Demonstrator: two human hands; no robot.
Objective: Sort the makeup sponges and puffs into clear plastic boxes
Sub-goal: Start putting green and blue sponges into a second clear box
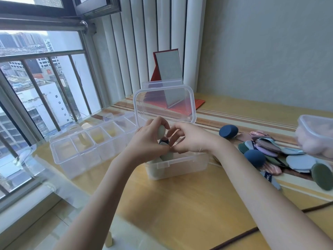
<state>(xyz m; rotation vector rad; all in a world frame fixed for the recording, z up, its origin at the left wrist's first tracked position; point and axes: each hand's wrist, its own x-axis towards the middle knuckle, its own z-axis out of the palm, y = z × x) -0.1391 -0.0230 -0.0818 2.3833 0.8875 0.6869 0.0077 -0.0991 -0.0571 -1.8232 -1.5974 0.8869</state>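
Puff pile (281, 152) right of box (180, 164); divided organizer (86, 145) left.

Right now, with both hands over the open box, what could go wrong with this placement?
1. The left hand grips a pale egg sponge above the clear box, which already holds sponges; squeezed in, it may spring back out.
2. The upright lid stands right behind the hands; a knock could swing it shut.
3. The puff pile and a dark blue sponge lie close beside the right forearm and could get swept aside.
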